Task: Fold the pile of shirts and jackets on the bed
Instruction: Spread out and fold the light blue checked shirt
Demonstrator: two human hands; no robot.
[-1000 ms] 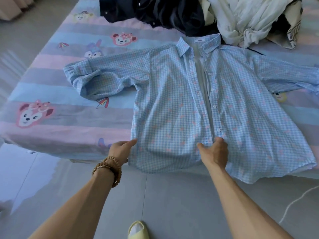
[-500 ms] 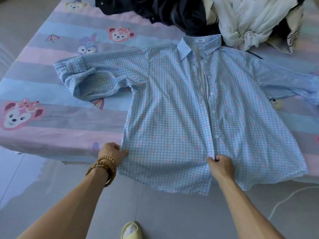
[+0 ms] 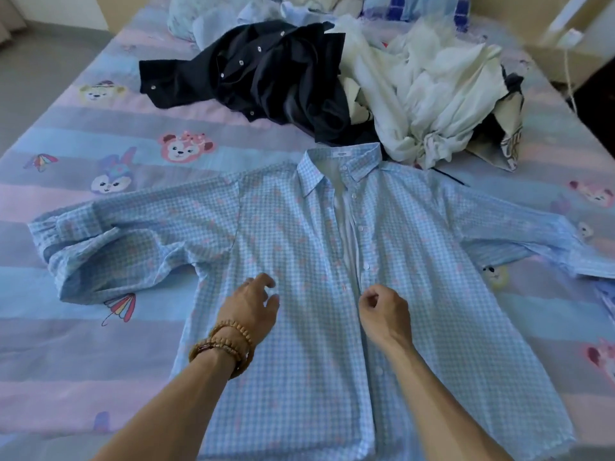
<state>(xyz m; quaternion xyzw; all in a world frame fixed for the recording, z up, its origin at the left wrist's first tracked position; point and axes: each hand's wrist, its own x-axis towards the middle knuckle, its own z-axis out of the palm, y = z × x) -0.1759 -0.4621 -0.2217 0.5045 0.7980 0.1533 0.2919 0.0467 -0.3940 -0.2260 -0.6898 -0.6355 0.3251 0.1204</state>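
Both hands leaving hem, now hovering mid-shirt. Checked shirt (image 3: 299, 261) lying flat on bed (image 3: 83, 344), long axis collar-to-hem, toward person. Left hand (image 3: 253, 304) fingers spreading loosely left of placket; right hand (image 3: 382, 307) curling closed, empty, beside placket, nearer.

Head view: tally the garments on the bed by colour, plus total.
Blue checked shirt, spread flat, front up: 1
Dark navy garment, crumpled: 1
White garment, crumpled: 1
Total: 3 clearly told apart. More cloth sits under the pile and at the head of the bed; its count cannot be told.
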